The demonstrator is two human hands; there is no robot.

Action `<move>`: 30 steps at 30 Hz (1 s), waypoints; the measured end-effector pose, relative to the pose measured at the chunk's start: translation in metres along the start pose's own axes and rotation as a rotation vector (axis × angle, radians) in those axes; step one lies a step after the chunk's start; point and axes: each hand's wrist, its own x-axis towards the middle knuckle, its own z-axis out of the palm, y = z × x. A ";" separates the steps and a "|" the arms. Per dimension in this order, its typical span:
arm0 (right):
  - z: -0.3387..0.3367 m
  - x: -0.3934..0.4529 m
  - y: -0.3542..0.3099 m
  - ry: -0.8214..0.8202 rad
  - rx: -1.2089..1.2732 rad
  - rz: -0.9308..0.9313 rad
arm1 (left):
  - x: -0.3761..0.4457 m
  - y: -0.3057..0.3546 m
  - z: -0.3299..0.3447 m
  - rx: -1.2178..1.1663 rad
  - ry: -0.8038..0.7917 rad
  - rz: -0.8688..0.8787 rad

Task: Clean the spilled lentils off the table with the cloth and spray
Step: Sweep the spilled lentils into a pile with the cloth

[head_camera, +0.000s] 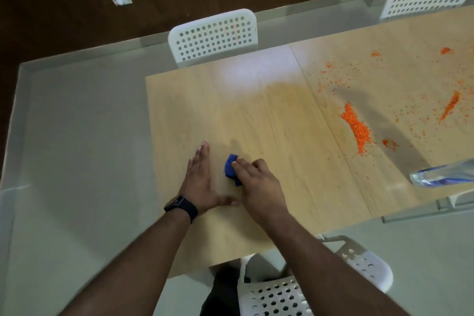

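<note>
We are holding a small bunched-up blue cloth (pixel 231 169) against the pale wooden table (pixel 269 120) just below the centre of the frame, our right hand (pixel 256 185) gripping it with the fingers curled over its top. Our left hand (pixel 201 182), wearing a black wristwatch (pixel 182 206), is lying flat beside it with the fingers straight and together, holding nothing, the thumb reaching toward the right hand. The spilled orange lentils (pixel 356 124) are lying well apart, in streaks and scattered grains across the right side of the frame. A clear plastic spray bottle (pixel 441 174) is showing at the right edge, blurred. White perforated chairs (pixel 214 36) are standing around the table.
</note>
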 end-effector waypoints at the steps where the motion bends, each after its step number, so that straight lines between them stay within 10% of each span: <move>1: 0.007 -0.002 -0.007 -0.044 -0.026 -0.047 | -0.001 -0.001 0.000 -0.006 0.001 0.000; 13: 0.015 0.015 -0.035 -0.137 -0.061 0.263 | 0.008 -0.016 0.003 0.032 0.020 0.082; 22: -0.024 0.003 0.053 0.091 -0.127 0.586 | 0.029 0.010 0.007 0.030 -0.047 0.162; 30: 0.004 -0.014 0.015 0.009 -0.137 0.213 | 0.048 0.039 0.028 0.021 -0.021 0.237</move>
